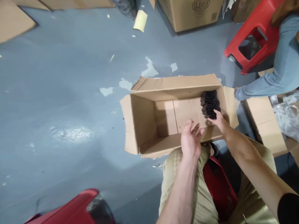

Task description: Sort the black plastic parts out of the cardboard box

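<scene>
An open cardboard box (164,116) sits on the floor before my knees, its flaps folded outward. Dark, thin folded pieces (211,102) stand packed in a row against its right end; their exact kind is unclear. My right hand (217,119) reaches over the near wall to the near end of that row, thumb and fingers apart, seemingly touching the last pieces. Above the near edge, around the box's middle, my left hand (192,138) hovers palm turned inward with fingers loosely spread. Nothing is in it.
A co-worker's leg in jeans (271,82) and a red stool (254,40) are at the right. Cardboard and clear plastic wrap (287,110) lie there too. A closed carton (193,15) stands at the back. Another red object (70,208) shows at the lower left.
</scene>
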The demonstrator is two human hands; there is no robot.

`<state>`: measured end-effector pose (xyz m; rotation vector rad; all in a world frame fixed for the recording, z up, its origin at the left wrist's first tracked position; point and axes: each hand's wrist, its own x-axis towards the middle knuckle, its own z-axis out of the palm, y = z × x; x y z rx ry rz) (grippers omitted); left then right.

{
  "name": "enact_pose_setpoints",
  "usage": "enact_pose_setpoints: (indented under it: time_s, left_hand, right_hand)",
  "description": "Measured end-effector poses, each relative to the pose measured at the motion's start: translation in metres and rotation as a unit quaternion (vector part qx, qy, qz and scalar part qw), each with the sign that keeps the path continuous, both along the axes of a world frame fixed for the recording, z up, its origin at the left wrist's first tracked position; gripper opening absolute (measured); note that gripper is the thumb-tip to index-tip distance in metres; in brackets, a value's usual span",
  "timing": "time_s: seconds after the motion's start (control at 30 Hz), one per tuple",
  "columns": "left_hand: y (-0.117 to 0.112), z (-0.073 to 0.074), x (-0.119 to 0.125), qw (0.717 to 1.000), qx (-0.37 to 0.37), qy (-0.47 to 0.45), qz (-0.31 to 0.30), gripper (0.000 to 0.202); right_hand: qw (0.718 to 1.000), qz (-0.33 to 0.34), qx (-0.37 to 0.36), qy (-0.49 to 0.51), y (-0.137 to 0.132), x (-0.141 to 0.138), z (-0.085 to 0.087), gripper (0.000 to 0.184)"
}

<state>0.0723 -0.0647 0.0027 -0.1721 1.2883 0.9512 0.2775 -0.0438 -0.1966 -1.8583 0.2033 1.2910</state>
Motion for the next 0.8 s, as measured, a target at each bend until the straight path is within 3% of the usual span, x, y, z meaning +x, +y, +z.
enact_pose_setpoints:
  time_s: [0.23, 0.37, 0.47, 0.57, 0.7, 0.8]
  left_hand:
    - [-0.002, -0.001, 0.001, 1.0, 0.009, -0.011, -0.007, 0.017]
    - [-0.001, -0.006, 0.004, 1.0, 0.016, 0.002, -0.011, 0.014]
    - [0.001, -0.006, 0.013, 0.999, 0.014, 0.027, -0.027, 0.013]
    - [0.0, 0.003, 0.022, 0.997, 0.031, 0.041, -0.061, 0.011]
    - [-0.012, 0.029, 0.027, 0.985, 0.081, 0.09, -0.12, 0.009]
    - [-0.026, 0.06, 0.026, 0.963, 0.142, 0.157, -0.167, 0.008]
  right_hand:
    - [0.997, -0.058, -0.05, 0.027, -0.012, -0.01, 0.003, 0.044]
    - [0.997, -0.024, -0.059, 0.036, -0.026, -0.015, 0.029, 0.04]
    - [0.999, 0.034, -0.014, 0.027, -0.047, -0.005, 0.079, 0.034]
    - [0.994, 0.086, 0.051, -0.052, -0.084, 0.027, 0.149, 0.027]
    - [0.966, 0.105, 0.069, -0.224, -0.168, 0.072, 0.239, 0.026]
    - [0.944, 0.106, 0.042, -0.31, -0.242, 0.069, 0.28, 0.026]
